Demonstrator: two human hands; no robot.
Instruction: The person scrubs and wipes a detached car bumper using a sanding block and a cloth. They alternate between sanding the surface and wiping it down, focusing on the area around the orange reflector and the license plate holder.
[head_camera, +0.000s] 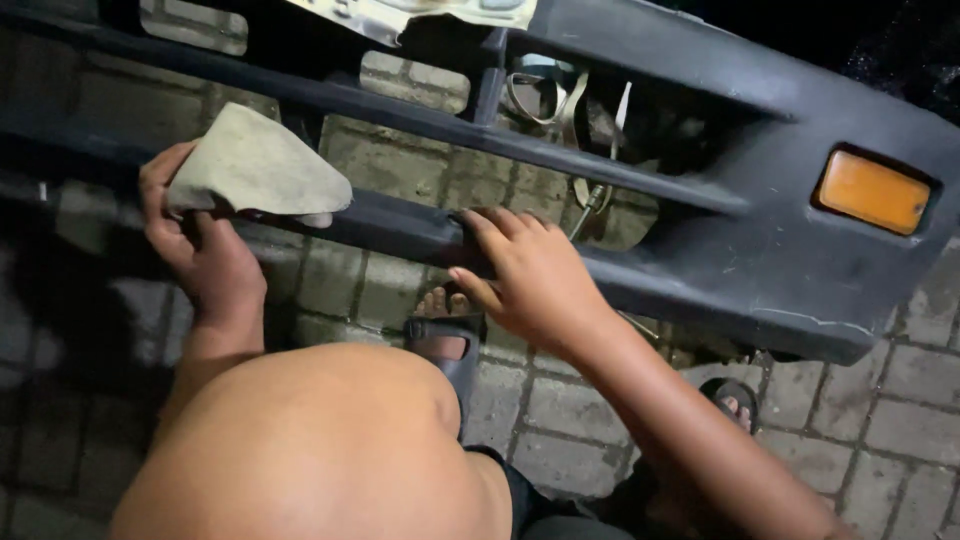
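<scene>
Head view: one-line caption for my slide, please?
Left hand presses a beige cloth on a dark bumper; right hand rests on its bar.

Both arms are bare from the wrists up, with no sleeves, watch, rings or gloves to be seen on the left hand (205, 250) or the right hand (530, 280). A bare knee (330, 440) fills the lower middle of the view. Dark shorts (525, 495) show at the thigh, their hem edge just visible beside the knee. The feet wear dark open sandals: one sandal (452, 345) has a broad strap across the foot with the toes showing in front, the other sandal (738, 398) is mostly hidden behind the right forearm.
</scene>
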